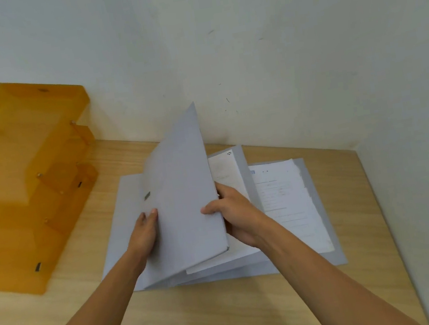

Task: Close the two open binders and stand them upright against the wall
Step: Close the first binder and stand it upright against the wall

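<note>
Two grey binders lie overlapping on the wooden table (230, 313). The upper binder (182, 195) has its left cover raised steeply, half folded over its white pages (223, 172). My right hand (235, 215) grips that cover's free edge, thumb on the outside and fingers behind it. My left hand (146, 233) presses flat against the cover's outer face near the spine. The lower binder (316, 202) lies open and flat underneath, with a printed sheet (286, 201) showing on its right half.
An orange translucent tiered paper tray (24, 179) stands at the left against the white wall (246, 46). The wall runs along the table's back edge and turns a corner at the right. The table's right edge (386, 220) is close to the binders.
</note>
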The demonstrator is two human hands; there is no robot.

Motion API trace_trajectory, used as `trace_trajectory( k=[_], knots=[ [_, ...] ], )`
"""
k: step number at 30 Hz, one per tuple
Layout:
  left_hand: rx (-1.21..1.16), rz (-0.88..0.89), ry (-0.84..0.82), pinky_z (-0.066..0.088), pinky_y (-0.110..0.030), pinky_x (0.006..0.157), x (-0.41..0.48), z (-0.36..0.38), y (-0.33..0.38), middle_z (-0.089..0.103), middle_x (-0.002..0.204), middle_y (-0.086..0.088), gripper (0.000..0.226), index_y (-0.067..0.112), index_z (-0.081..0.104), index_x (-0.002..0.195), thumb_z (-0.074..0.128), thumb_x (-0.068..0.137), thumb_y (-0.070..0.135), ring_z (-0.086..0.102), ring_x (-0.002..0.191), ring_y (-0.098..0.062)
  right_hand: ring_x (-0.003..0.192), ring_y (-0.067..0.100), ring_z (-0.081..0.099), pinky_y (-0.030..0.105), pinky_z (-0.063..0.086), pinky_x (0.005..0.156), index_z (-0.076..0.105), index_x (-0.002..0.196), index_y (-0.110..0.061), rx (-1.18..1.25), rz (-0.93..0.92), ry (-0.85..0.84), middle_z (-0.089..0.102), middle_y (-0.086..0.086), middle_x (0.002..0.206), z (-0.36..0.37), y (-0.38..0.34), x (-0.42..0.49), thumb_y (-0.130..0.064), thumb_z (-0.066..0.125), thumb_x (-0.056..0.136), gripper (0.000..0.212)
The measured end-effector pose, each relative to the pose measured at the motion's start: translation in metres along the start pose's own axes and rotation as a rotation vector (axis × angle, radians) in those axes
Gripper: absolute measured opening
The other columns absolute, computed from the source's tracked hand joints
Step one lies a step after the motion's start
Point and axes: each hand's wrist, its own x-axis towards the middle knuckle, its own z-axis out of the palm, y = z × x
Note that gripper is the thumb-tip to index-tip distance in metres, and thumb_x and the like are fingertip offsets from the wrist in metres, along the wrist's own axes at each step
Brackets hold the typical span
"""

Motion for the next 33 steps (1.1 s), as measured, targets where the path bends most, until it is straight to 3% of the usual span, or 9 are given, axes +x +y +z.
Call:
trace_trajectory(
  k=[3,6,8,13,17,21,24,28,33],
  knots=[
    [-0.006,-0.1,0.037,0.03,-0.054,0.118,0.001,-0.015,-0.012,0.031,0.164,-0.008,0.082,0.015,0.025,0.16,0.055,0.095,0.056,0.034,0.147,-0.035,0.104,0.017,0.069,0.032,0.058,0.086,0.061,0.12,-0.026,-0.113,-0.047,0.154,0.069,0.004,0.123,-0.015,0.017,0.004,0.003,0.058,0.089,0.043],
    [-0.061,-0.183,-0.05,0.041,-0.048,0.099,0.0,-0.018,-0.02,0.051,0.148,-0.01,0.068,0.011,0.044,0.147,0.062,0.094,0.049,0.051,0.129,-0.034,0.095,0.009,0.066,0.022,0.053,0.078,0.059,0.12,-0.025,-0.325,-0.081,0.345,0.068,0.003,0.124,-0.034,0.035,0.01,-0.005,0.064,0.088,0.038],
    [-0.058,-0.193,-0.108,0.043,-0.044,0.09,-0.002,-0.017,-0.021,0.059,0.134,-0.008,0.053,0.016,0.052,0.135,0.064,0.093,0.046,0.056,0.112,-0.028,0.108,0.016,0.062,0.027,0.049,0.087,0.054,0.132,-0.019,-0.431,-0.063,0.435,0.063,0.0,0.126,-0.046,0.049,0.015,-0.011,0.066,0.089,0.045],
    [-0.039,-0.166,-0.143,0.047,-0.038,0.077,-0.004,-0.01,-0.02,0.066,0.111,0.001,0.04,0.021,0.055,0.122,0.066,0.092,0.044,0.061,0.086,-0.011,0.125,0.031,0.049,0.046,0.044,0.106,0.047,0.141,-0.018,-0.639,0.036,0.618,0.052,0.011,0.134,-0.071,0.081,0.022,-0.026,0.072,0.086,0.061],
    [-0.044,-0.159,-0.149,0.047,-0.031,0.062,-0.006,-0.009,-0.025,0.067,0.11,0.004,0.041,0.025,0.055,0.123,0.064,0.092,0.049,0.063,0.086,-0.01,0.126,0.031,0.048,0.046,0.043,0.108,0.041,0.145,-0.022,-0.58,0.077,0.577,0.045,0.011,0.138,-0.078,0.094,0.026,-0.027,0.072,0.087,0.066],
    [-0.024,-0.157,-0.13,0.049,-0.041,0.08,-0.003,-0.008,-0.028,0.065,0.127,-0.004,0.057,0.02,0.053,0.134,0.066,0.089,0.052,0.065,0.099,-0.022,0.126,0.027,0.048,0.039,0.043,0.106,0.041,0.142,-0.018,-0.532,0.074,0.55,0.047,0.011,0.14,-0.081,0.104,0.028,-0.021,0.071,0.088,0.063],
    [-0.018,-0.178,-0.111,0.051,-0.042,0.083,-0.003,-0.009,-0.027,0.067,0.127,-0.005,0.061,0.018,0.055,0.135,0.071,0.086,0.051,0.065,0.105,-0.026,0.118,0.021,0.046,0.03,0.041,0.096,0.04,0.137,-0.017,-0.537,0.077,0.56,0.039,0.011,0.142,-0.083,0.108,0.029,-0.019,0.071,0.088,0.058],
    [-0.001,-0.168,-0.107,0.049,-0.029,0.06,-0.002,-0.007,-0.023,0.068,0.11,0.001,0.059,0.017,0.058,0.132,0.077,0.083,0.043,0.066,0.087,-0.013,0.114,0.019,0.044,0.027,0.04,0.093,0.037,0.134,-0.012,-0.547,0.091,0.556,0.036,0.013,0.142,-0.087,0.109,0.034,-0.012,0.07,0.088,0.057],
    [0.002,-0.16,-0.12,0.05,-0.03,0.058,0.0,-0.004,-0.02,0.068,0.117,-0.005,0.06,0.013,0.056,0.133,0.078,0.084,0.038,0.067,0.087,-0.017,0.109,0.018,0.048,0.029,0.044,0.09,0.017,0.15,-0.021,-0.434,0.047,0.582,0.042,0.008,0.135,-0.09,0.111,0.036,-0.001,0.072,0.083,0.089]
  ],
)
